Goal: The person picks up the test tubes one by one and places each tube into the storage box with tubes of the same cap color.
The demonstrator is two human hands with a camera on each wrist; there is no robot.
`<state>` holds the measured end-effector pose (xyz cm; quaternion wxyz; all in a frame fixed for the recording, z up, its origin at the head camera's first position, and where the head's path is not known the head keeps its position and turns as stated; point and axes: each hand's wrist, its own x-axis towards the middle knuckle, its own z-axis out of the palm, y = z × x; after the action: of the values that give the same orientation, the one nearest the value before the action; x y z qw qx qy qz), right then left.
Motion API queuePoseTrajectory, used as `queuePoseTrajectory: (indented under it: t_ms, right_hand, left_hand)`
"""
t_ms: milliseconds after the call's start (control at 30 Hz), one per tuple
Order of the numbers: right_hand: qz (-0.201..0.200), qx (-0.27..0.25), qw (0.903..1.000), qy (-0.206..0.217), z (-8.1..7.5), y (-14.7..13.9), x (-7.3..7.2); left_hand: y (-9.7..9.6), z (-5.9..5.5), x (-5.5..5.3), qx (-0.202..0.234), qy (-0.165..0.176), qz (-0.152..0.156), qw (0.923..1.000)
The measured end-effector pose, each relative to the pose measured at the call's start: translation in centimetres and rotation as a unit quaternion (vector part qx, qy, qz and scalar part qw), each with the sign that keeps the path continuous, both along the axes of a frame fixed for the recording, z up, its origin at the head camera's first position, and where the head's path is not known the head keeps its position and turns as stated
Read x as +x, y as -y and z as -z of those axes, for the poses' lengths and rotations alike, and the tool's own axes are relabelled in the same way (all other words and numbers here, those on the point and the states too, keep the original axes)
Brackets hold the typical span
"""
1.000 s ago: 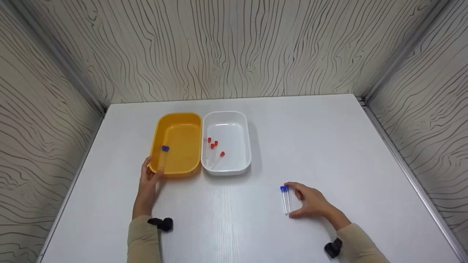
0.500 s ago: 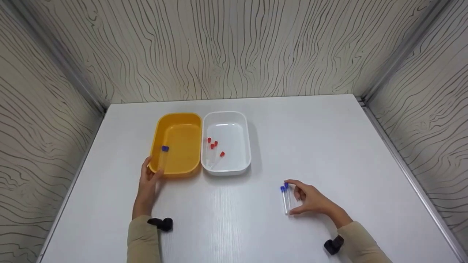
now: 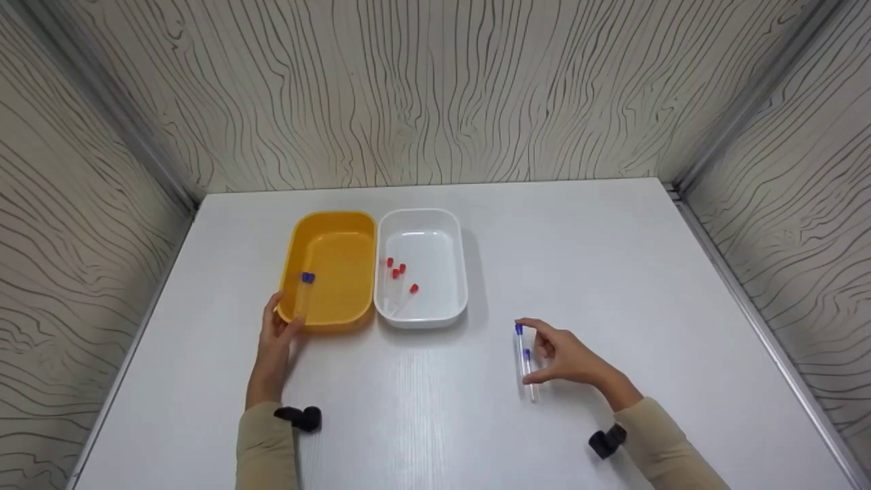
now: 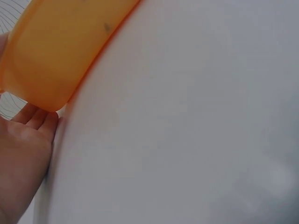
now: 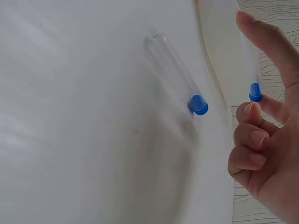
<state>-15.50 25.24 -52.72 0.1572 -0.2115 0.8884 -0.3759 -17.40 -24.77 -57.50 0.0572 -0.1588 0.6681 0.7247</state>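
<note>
Stretched between thumb and index finger, my right hand [image 3: 566, 357] pinches a clear test tube [image 3: 520, 347] by its two ends, raised off the table. The right wrist view shows this tube's blue cap [image 5: 255, 92] against the index finger, while the other fingers curl loosely. A second blue-capped test tube [image 3: 533, 389] lies on the table just below it. At the yellow tray [image 3: 347, 279], my left hand [image 3: 273, 350] grips the near left corner, thumb at the rim and fingers along the outer side. Two blue-capped tubes [image 3: 307, 289] lie inside that tray.
Directly right of the yellow tray, touching it, stands a white tray [image 3: 439, 265] with several red-capped tubes [image 3: 395, 273]. Wood-patterned panels [image 3: 435, 95] enclose the white table [image 3: 422, 408] at the back and sides.
My right hand has picked one test tube off the table from beside the other and moved it away from me and slightly left. The left hand stays on the yellow tray.
</note>
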Motion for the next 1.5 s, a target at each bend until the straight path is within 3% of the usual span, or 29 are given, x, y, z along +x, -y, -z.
queuePoseTrajectory:
  t_ms: [300, 800, 1133, 1500]
  right_hand:
    - [-0.019, -0.002, 0.9998, -0.004, -1.2, 2.6, -1.2]
    - [-0.044, -0.008, 0.9986, -0.028, -3.1, 7.2, -2.3]
    - [-0.063, -0.01, 0.9974, -0.035, -3.3, 10.7, -3.1]
    - [-0.078, -0.016, 0.9962, -0.036, -3.5, 14.4, -3.8]
  left_hand:
    - [0.1, -0.2, -0.1, -0.006, 0.017, -0.005, 0.9998]
    - [0.2, -0.2, 0.0, -0.004, 0.012, 0.002, 0.9999]
    - [0.1, -0.1, 0.1, 0.003, 0.003, -0.001, 1.0]
    - [0.2, 0.0, 0.0, -0.007, 0.027, -0.004, 0.9996]
